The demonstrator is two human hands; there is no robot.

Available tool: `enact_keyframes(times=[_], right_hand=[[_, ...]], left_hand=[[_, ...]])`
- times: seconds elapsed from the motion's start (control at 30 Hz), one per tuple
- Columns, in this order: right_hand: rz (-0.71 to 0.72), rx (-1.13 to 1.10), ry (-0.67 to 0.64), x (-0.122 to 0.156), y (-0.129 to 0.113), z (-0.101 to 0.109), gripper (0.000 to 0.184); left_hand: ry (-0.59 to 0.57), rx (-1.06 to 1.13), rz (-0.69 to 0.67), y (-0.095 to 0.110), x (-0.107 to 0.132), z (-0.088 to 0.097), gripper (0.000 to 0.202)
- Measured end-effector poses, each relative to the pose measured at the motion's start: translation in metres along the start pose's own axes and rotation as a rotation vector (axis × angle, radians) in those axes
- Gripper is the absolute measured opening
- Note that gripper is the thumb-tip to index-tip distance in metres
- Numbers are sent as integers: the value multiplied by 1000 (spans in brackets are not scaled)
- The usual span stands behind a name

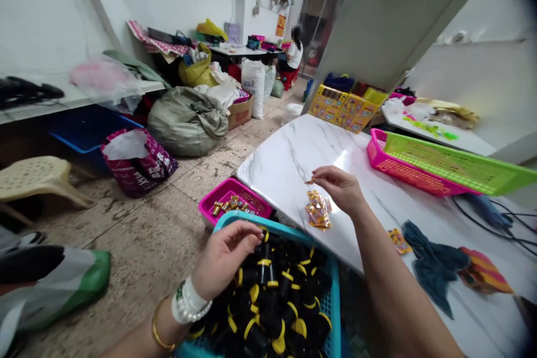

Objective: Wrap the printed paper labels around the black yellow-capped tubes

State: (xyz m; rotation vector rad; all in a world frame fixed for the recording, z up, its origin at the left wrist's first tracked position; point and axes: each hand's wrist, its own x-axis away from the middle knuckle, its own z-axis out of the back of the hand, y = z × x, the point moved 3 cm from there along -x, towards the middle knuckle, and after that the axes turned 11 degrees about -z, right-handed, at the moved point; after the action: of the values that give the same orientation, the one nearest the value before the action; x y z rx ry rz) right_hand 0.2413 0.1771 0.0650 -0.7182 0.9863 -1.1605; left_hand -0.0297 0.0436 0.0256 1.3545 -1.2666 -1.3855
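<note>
My right hand (338, 185) is above the white marble-patterned table (285, 151), pinching a small flat orange-brown packet (309, 182) by its edge. Just below lies a little pile of yellow and orange printed packets (319, 211). Over the turquoise basket (335, 302) is my left hand (232, 251), its fingers curled and thumb drawn in. A yellow-capped black container (265, 235) sits right at its fingertips; whether the hand grips it I cannot tell. Many similar black cylinders with yellow caps (268, 296) fill the basket.
A magenta tray (205, 210) of gold-coloured small cylinders adjoins the basket. On the table are pink and green baskets (419, 162), printed boxes (342, 109), a dark cloth (436, 263) and a corded tool (482, 210). Sacks (188, 123) line the floor; a person (293, 56) sits far back.
</note>
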Motion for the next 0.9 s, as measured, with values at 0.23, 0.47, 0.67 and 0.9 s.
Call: enact_keyframes(times=[0.23, 0.47, 0.67, 0.9], right_hand=[[-111, -42, -261, 138, -51, -98, 27], [-715, -448, -206, 198, -7, -126, 26], [-698, -323, 19, 210, -7, -123, 44], [-543, -144, 130, 217, -16, -120, 40]], left_hand=[[-9, 51, 125, -27, 40, -13, 23], [-105, -126, 183, -44, 57, -9, 19], [-1, -200, 64, -28, 57, -12, 16], [-53, -307, -86, -9, 61, -17, 19]])
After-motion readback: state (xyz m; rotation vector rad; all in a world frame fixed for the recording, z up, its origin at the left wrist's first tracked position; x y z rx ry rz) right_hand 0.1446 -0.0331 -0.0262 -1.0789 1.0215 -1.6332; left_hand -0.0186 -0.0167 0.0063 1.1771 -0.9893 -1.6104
